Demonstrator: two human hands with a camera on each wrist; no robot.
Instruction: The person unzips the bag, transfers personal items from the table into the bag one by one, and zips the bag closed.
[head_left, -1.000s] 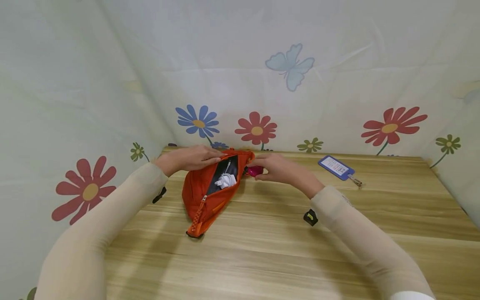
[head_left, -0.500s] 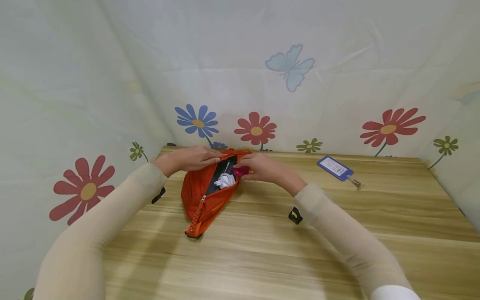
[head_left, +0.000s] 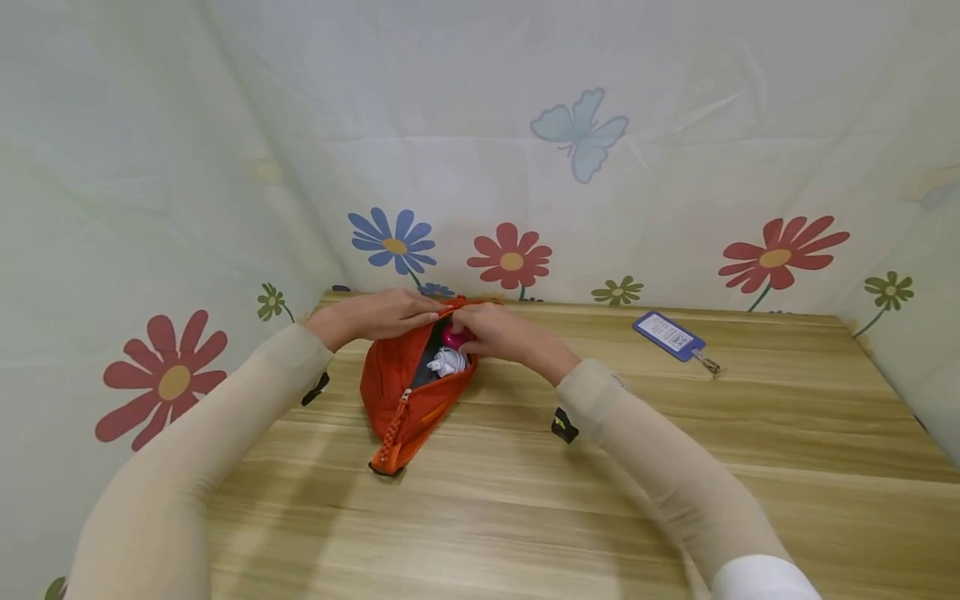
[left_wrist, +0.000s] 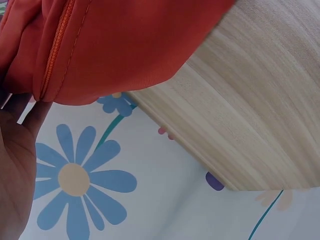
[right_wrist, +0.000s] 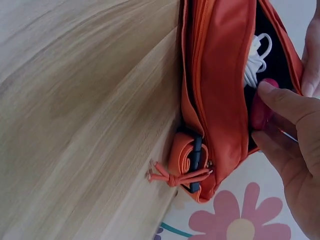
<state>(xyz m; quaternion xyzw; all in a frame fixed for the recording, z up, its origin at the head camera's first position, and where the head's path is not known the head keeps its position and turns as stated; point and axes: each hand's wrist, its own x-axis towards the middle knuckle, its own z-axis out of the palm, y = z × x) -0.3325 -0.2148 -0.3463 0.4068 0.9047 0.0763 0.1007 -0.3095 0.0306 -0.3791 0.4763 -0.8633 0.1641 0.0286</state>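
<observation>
Head view: pink object (head_left: 452,335) half-hidden in orange pouch (head_left: 397,392), pinched by right-hand fingers (head_left: 468,321); left-hand fingers (head_left: 412,312) gripping rim.

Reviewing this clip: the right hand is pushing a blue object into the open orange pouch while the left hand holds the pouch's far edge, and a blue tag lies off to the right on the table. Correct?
Not quite: the object in the right hand is pink, not blue, as the head and right wrist views show. The rest holds: the left hand holds the far edge of the open orange pouch, and the blue tag lies to the right on the table.
</observation>
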